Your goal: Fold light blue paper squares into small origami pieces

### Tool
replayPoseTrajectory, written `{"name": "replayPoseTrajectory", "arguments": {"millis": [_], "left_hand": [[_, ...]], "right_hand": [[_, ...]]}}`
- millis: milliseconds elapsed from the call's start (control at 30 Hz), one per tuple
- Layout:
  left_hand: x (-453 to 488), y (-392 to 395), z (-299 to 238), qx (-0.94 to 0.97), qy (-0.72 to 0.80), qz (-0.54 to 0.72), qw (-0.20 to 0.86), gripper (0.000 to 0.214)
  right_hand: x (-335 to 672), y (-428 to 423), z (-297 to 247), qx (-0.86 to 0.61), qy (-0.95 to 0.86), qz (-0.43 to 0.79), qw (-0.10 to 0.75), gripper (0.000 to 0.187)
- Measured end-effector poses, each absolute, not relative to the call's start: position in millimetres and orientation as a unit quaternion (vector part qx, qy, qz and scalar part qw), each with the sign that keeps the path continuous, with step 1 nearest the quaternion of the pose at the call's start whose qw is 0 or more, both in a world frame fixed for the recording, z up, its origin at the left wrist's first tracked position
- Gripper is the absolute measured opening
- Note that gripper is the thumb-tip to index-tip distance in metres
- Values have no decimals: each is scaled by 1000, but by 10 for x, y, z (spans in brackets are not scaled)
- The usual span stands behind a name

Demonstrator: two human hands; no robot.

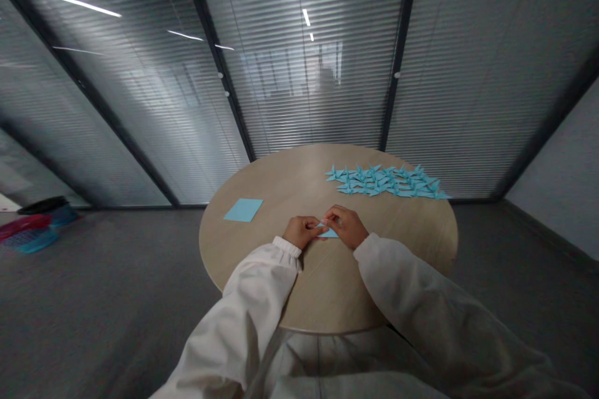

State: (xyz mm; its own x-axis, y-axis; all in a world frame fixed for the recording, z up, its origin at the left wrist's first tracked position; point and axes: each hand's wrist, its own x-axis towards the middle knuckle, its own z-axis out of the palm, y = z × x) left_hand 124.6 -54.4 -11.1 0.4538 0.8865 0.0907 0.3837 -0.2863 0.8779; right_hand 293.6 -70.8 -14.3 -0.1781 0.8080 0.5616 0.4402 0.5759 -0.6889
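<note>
Folding blue paper at a round table (262, 299)

Folded cranes (386, 181) are lying right of centre, a flat blue sheet (243, 209) left; left hand (302, 232) and right hand (347, 227) are pinching the small paper piece (329, 232) mid-frame; creasing firmly against the tabletop looks wise.

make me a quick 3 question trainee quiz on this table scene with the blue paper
1. True or false: the folded blue paper cranes lie on the far right part of the round table.
2. What are the left hand and right hand pinching together? A) a pen B) a small blue paper piece C) a cup
3. Fill in: the flat blue paper stack lies to the ____ of the hands.

Key
1. True
2. B
3. left
</note>
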Motion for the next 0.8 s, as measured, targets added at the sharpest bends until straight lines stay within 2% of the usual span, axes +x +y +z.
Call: {"name": "replayPoseTrajectory", "arguments": {"millis": [233,367,667,800], "left_hand": [[1280,-602,-32,717,407,309,475,38],[1283,-610,-36,705,400,321,490,38],[1293,-600,-45,670,400,337,527,40],[1277,-571,-61,663,383,353,537,43]], "right_hand": [[2972,-654,-166,-433,-704,213,521,9],[2968,-651,-177,-451,-693,258,500,14],[2995,-668,-153,-455,-713,206,492,22],[3017,-626,-199,-473,-686,248,494,24]]}}
